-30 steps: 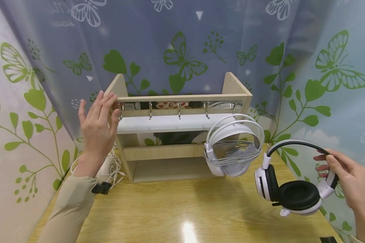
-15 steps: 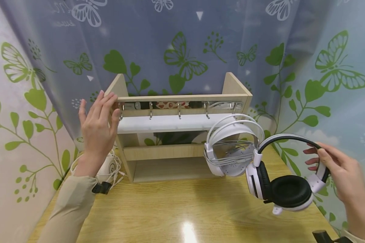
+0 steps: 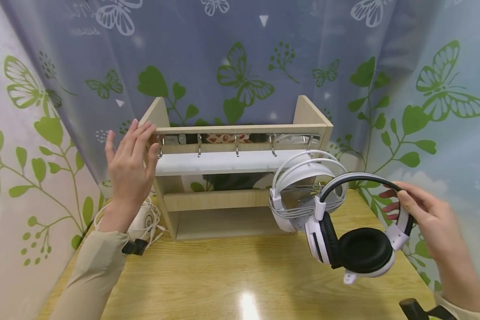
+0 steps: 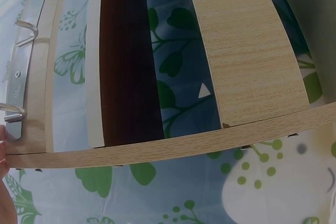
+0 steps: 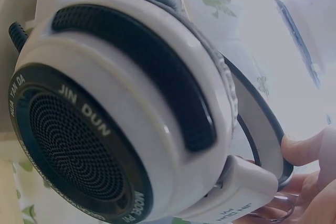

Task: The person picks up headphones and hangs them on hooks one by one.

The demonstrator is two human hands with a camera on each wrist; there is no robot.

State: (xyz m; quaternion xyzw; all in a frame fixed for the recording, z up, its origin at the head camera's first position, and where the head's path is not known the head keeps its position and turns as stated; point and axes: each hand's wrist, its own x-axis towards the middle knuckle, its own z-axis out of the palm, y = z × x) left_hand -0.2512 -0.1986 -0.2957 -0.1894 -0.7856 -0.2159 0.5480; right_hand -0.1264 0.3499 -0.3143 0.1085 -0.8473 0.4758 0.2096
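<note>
My right hand [image 3: 436, 224] pinches the headband of white headphones with black ear pads [image 3: 356, 249], holding them above the table. Seen from the right wrist, one ear cup [image 5: 84, 145] fills much of the view, with the thumb [image 5: 302, 150] on the band. A second pair of white headphones [image 3: 282, 209], its grey cable wound round it, hangs at the rack's right end, partly covered by the held pair. My left hand [image 3: 130, 166] rests with fairly straight fingers on the upper left corner of the wooden rack [image 3: 220, 202].
A row of metal hooks [image 3: 237, 146] runs along the rack's top board. On the wooden table [image 3: 200, 275], left of the rack, sits a white rounded object with a cable [image 3: 142, 222]. Patterned curtains [image 3: 256, 53] stand behind and at both sides.
My right hand has carried the black-padded headphones leftward, so they now overlap the hanging pair in the head view. The left hand has stayed on the rack's corner.
</note>
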